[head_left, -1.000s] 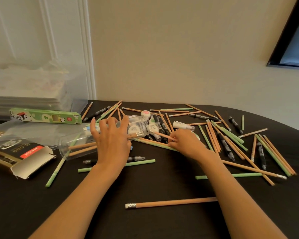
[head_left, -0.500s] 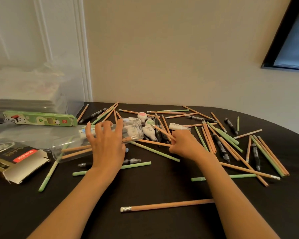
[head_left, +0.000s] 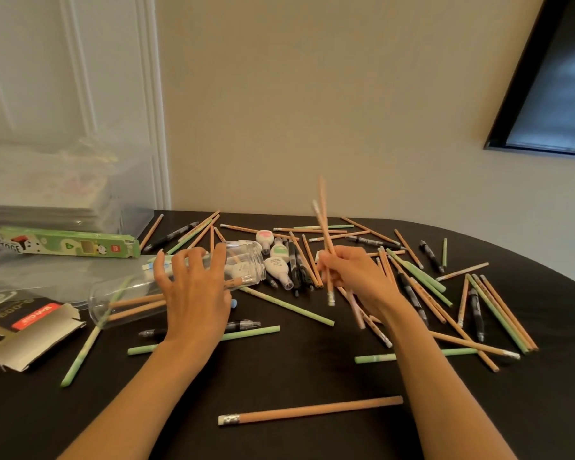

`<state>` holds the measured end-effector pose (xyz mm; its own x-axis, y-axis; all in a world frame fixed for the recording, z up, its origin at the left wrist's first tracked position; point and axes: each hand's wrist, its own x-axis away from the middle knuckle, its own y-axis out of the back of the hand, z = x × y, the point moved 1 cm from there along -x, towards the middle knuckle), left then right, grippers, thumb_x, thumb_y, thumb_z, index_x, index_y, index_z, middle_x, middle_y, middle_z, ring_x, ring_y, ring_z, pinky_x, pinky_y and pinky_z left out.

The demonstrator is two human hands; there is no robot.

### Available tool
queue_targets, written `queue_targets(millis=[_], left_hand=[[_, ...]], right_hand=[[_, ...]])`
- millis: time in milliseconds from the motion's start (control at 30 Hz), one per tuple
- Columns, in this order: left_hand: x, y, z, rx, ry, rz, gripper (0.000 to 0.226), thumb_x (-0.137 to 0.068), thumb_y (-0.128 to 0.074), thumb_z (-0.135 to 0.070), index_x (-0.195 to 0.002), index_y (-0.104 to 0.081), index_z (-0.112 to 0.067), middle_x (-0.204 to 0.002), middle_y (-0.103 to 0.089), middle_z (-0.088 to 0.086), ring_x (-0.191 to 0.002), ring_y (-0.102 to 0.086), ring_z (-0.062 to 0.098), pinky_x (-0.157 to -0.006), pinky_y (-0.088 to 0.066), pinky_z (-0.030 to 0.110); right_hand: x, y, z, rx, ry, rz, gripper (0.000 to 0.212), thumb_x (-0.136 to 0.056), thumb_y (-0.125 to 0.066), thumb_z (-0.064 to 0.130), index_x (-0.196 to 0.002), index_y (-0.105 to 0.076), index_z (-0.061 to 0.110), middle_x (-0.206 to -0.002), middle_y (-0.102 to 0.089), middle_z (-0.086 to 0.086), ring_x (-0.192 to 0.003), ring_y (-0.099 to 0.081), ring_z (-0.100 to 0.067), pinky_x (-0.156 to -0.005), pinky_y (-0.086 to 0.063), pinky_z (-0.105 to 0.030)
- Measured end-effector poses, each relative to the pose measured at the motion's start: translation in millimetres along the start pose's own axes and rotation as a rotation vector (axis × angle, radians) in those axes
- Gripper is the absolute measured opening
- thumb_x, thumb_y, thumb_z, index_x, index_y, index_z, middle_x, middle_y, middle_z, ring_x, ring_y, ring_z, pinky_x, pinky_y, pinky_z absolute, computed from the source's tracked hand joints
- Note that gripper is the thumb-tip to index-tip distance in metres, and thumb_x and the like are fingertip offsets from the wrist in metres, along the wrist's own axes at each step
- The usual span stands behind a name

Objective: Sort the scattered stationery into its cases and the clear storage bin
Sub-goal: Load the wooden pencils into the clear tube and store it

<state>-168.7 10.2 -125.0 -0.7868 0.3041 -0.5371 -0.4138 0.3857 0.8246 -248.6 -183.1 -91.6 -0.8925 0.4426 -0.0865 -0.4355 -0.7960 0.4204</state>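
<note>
A clear round pencil case point(head_left: 246, 263) lies on its side on the black table point(head_left: 279, 376), holding a few orange pencils. My left hand point(head_left: 193, 290) rests on top of it, fingers spread around its body. My right hand point(head_left: 352, 277) is closed on a small bunch of orange pencils point(head_left: 324, 234) that stick up and back, erasers pointing down. Orange pencils, green pencils and black pens point(head_left: 475, 310) lie scattered over the right half of the table. White correction-tape dispensers point(head_left: 278, 265) lie just right of the case's mouth.
A green printed pencil box point(head_left: 67, 244) and an open black-and-gold carton point(head_left: 24, 327) lie at the left. A clear storage bin point(head_left: 54, 190) with stacked sheets stands at the back left. One orange pencil point(head_left: 309, 410) lies near the front edge. A green pencil point(head_left: 83, 353) lies left.
My right hand has lifted a bunch of orange pencils off the pile and tipped them upright. My left hand stays on the clear case.
</note>
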Motion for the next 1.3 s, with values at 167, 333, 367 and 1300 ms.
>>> queue_targets(millis=[167,333,367,1300], left_hand=[[1,0,0,0.017,-0.006,-0.013,0.066,-0.087,-0.06,-0.028,-0.143,-0.026,-0.026,-0.14,-0.034,0.007,-0.134,-0.025,0.026,-0.112,0.0,0.046],[1,-1,0,0.015,-0.007,-0.009,0.065,-0.088,-0.059,-0.028,-0.143,-0.025,-0.027,-0.141,-0.033,0.005,-0.134,-0.025,0.025,-0.112,-0.001,0.047],[0,-1,0,0.016,-0.006,-0.009,0.065,-0.088,-0.059,-0.028,-0.143,-0.025,-0.027,-0.141,-0.034,0.006,-0.134,-0.025,0.026,-0.112,-0.001,0.047],[-7,-8,-27,0.043,-0.082,-0.071,0.064,-0.085,-0.063,-0.03,-0.141,-0.032,-0.026,-0.134,-0.041,0.006,-0.13,-0.029,0.027,-0.107,0.005,0.043]], right_hand=[[4,-4,4,-0.326,-0.022,0.096,0.016,-0.097,-0.046,0.015,-0.101,-0.06,0.007,-0.065,-0.057,-0.004,-0.05,-0.046,-0.006,-0.044,-0.035,-0.012],[5,-10,8,-0.363,0.089,-0.136,0.025,-0.092,-0.053,0.005,-0.11,-0.052,0.022,-0.065,-0.054,-0.005,-0.04,-0.044,-0.003,-0.038,-0.035,-0.014],[6,-10,9,-0.427,0.1,-0.14,0.019,-0.093,-0.049,0.004,-0.104,-0.058,0.017,-0.064,-0.053,-0.005,-0.038,-0.04,-0.002,-0.036,-0.031,-0.013],[0,-1,7,-0.579,0.259,-0.415,0.04,-0.099,-0.033,0.032,-0.068,-0.051,0.013,-0.063,-0.055,-0.002,-0.061,-0.056,-0.009,-0.079,-0.048,-0.032]])
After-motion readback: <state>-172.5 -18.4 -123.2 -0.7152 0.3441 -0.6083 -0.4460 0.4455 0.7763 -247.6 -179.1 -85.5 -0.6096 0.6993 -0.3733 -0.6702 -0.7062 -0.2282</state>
